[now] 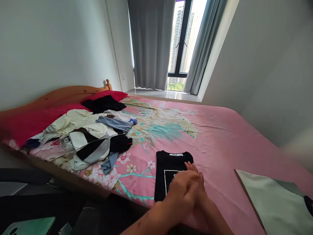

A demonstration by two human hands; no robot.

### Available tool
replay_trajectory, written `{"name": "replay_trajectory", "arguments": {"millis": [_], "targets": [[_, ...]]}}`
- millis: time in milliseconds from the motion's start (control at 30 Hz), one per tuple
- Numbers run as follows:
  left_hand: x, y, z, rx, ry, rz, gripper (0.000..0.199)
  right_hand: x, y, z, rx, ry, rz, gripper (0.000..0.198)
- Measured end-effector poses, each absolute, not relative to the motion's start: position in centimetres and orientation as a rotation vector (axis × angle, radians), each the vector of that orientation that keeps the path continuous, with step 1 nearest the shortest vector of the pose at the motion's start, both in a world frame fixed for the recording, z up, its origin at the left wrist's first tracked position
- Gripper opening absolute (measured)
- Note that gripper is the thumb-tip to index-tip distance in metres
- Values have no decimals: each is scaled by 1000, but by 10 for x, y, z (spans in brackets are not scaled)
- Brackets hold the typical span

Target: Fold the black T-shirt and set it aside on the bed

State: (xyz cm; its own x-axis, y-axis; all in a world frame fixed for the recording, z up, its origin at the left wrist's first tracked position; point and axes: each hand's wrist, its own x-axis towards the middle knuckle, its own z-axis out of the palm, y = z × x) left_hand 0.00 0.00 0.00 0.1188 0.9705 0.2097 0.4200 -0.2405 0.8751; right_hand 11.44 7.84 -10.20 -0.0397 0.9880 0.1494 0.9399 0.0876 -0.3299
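A folded black T-shirt [168, 171] with a white label and a white square print lies near the front edge of a pink flowered bed sheet [215, 140]. My left hand [182, 189] lies over my right hand [195, 171], both resting on the right part of the shirt. My right fingers reach flat across the cloth. Neither hand grips anything that I can see.
A heap of unfolded clothes [90, 137] lies at the left of the bed, beside red pillows [29, 122] and a wooden headboard [61, 94]. A folded pale green garment [278, 199] lies at the right. Grey curtains [151, 42] frame a window behind the bed.
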Motion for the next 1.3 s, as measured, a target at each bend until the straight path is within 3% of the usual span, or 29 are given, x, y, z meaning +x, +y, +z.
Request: {"name": "replay_trajectory", "arguments": {"millis": [167, 300, 500, 700, 967, 1300], "targets": [[-39, 11, -77, 2206, 1618, 574, 57, 120, 69, -114, -1836, -2221, 254, 55], [-72, -22, -123, 2208, 1751, 573, 60, 156, 49, -131, -1839, -1979, 228, 57], [-100, -31, -105, 1889, 1854, 801, 36, 201, 20, -143, -1754, -1641, 417, 43], [-109, 4, -91, 1498, 1801, 693, 23, 197, 18, -126, -1822, -1584, 656, 33], [-102, 41, -102, 1148, 1621, 784, 25, 195, 51, -109, -1737, -1439, 1028, 33], [-106, 61, -97, 850, 1553, 770, 38, 199, 93, -118, -1641, -1362, 1193, 42]]}}
